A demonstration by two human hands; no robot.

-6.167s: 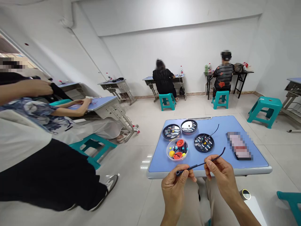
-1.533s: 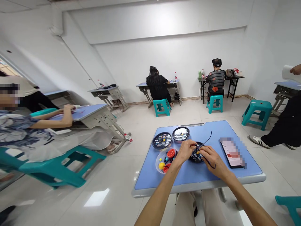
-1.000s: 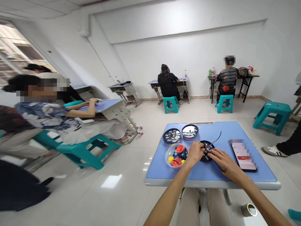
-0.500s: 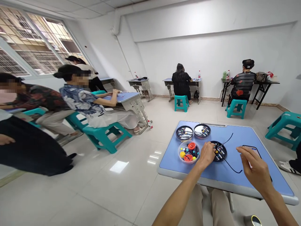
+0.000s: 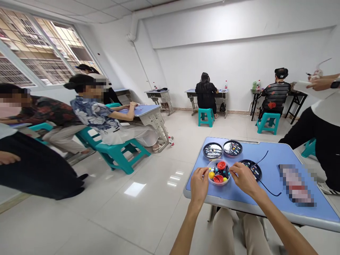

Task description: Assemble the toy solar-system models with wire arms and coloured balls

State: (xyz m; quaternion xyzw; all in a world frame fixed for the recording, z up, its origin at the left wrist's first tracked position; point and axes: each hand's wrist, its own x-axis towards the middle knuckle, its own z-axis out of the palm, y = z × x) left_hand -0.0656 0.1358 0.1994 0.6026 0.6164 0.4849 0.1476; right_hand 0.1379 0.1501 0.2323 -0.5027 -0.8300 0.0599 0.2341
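On the blue desktop stands a clear round plastic tub [image 5: 209,181] holding red half-shells, yellow and turquoise balls and dark pieces. My left hand [image 5: 199,186] has its fingers pinched at the tub's left rim. At the opposite rim, my right hand [image 5: 244,180] is closed, thumb and fingers together. Partly behind the right hand lies a round black disc [image 5: 256,170] with small printed marks. Two thin black flexible strips cross it, one curving toward me, one sticking up. Two more round black trays [image 5: 213,151] with glossy printed faces sit behind the tub.
A phone-like slab [image 5: 297,186], blurred out, lies on the desk's right side. The pale raised rim [image 5: 233,207] borders the desk near my knees. A standing person [image 5: 324,117] is close at the right; others sit at desks on green stools.
My left hand has left the black disc and moved to the tub's left side. My right hand has come left to the tub's right rim. A person has appeared at the right.
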